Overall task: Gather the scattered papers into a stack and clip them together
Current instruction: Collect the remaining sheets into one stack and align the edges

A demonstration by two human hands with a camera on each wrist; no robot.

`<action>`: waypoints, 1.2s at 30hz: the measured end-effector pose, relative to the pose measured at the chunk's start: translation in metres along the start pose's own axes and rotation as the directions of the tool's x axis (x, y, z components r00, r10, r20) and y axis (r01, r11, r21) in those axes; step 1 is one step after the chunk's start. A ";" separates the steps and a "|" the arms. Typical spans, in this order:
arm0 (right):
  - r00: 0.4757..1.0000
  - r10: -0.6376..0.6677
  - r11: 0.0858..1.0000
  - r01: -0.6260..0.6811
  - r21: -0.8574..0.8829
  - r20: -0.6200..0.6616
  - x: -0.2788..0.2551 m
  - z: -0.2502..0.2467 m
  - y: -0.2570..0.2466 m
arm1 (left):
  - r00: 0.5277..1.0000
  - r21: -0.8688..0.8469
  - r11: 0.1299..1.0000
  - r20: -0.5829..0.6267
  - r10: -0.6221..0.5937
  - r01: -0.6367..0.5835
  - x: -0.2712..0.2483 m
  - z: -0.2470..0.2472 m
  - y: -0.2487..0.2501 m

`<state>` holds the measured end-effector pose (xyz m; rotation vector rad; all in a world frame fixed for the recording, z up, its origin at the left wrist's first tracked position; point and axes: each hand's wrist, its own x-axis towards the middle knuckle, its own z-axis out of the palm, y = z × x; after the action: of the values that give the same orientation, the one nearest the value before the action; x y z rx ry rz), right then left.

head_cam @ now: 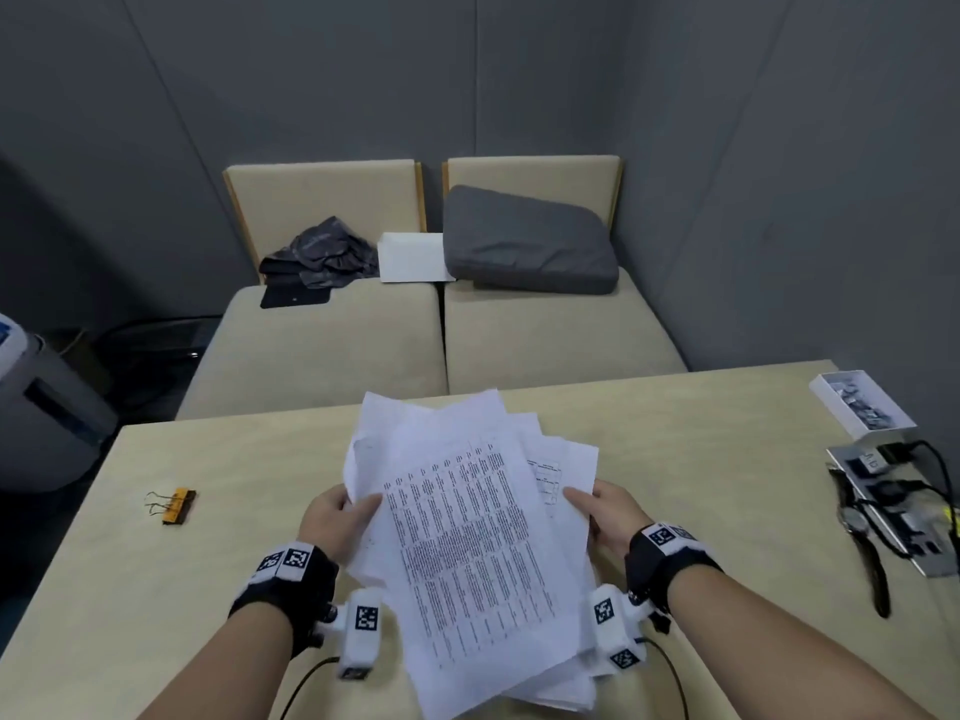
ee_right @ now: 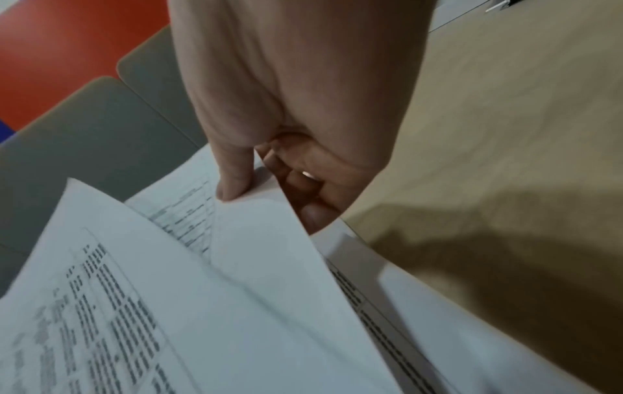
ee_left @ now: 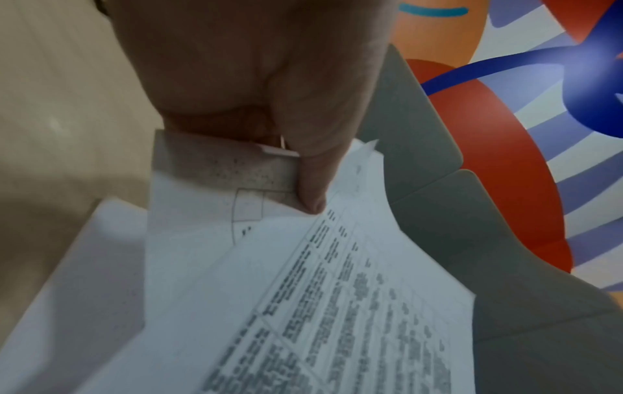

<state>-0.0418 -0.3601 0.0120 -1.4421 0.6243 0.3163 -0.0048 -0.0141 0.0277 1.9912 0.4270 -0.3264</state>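
1. The left hand (head_cam: 332,522) pinches the left edge of the loose papers (head_cam: 467,537), thumb on top and fingers beneath.
2. The right hand (head_cam: 605,517) grips the right edge of the same papers in the same way; the right wrist view shows its fingers (ee_right: 313,197) curled under the sheets.
3. The papers are fanned and uneven, held between both hands over the middle of the tabletop (head_cam: 234,459).
4. A yellow binder clip (head_cam: 174,505) lies on the tabletop well to the left, apart from the papers.
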 end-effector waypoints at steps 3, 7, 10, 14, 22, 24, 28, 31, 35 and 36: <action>0.997 0.000 0.996 -0.007 -0.086 -0.077 0.005 -0.003 0.013 | 0.986 0.022 0.996 -0.149 -0.082 0.086 0.011 0.006 -0.020; 0.976 0.012 0.988 -0.045 -0.148 -0.218 0.006 -0.011 0.031 | 0.941 -0.032 0.970 -0.237 -0.243 0.242 0.013 0.014 -0.048; 0.967 0.089 0.978 -0.130 -0.162 -0.239 0.004 -0.016 0.043 | 0.934 -0.033 0.960 -0.222 -0.279 0.278 0.011 0.022 -0.063; 0.917 0.386 0.843 -0.397 -0.363 -0.106 -0.007 -0.027 0.053 | 0.941 -0.077 0.964 -0.209 -0.265 0.255 0.017 0.031 -0.058; 0.949 0.222 0.734 -0.313 -0.603 -0.223 0.002 -0.049 0.014 | 0.964 -0.181 0.958 -0.099 -0.245 0.224 0.033 0.045 -0.028; 0.965 0.148 0.802 -0.244 -0.545 -0.215 0.011 -0.044 0.014 | 0.965 -0.196 0.946 0.031 -0.259 0.260 0.034 0.060 -0.028; 0.983 0.140 0.790 -0.184 -0.585 -0.119 0.023 -0.030 0.023 | 0.957 0.061 0.955 0.012 -0.290 0.289 0.021 0.072 -0.021; 0.964 0.250 0.641 -0.235 -0.731 -0.091 0.023 -0.023 0.030 | 0.942 0.102 0.938 0.027 -0.336 0.332 0.015 0.072 -0.030; 0.950 0.275 0.580 -0.288 -0.762 -0.150 0.028 -0.022 0.036 | 0.939 0.189 0.926 0.041 -0.340 0.327 0.007 0.081 -0.036; 0.959 0.227 0.626 -0.275 -0.730 -0.167 0.030 -0.021 0.035 | 0.933 0.188 0.919 0.034 -0.358 0.346 0.005 0.084 -0.037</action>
<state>-0.0416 -0.3815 -0.0345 -2.1726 0.7953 0.8351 -0.0193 -0.0742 -0.0406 2.0654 0.7385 -0.6784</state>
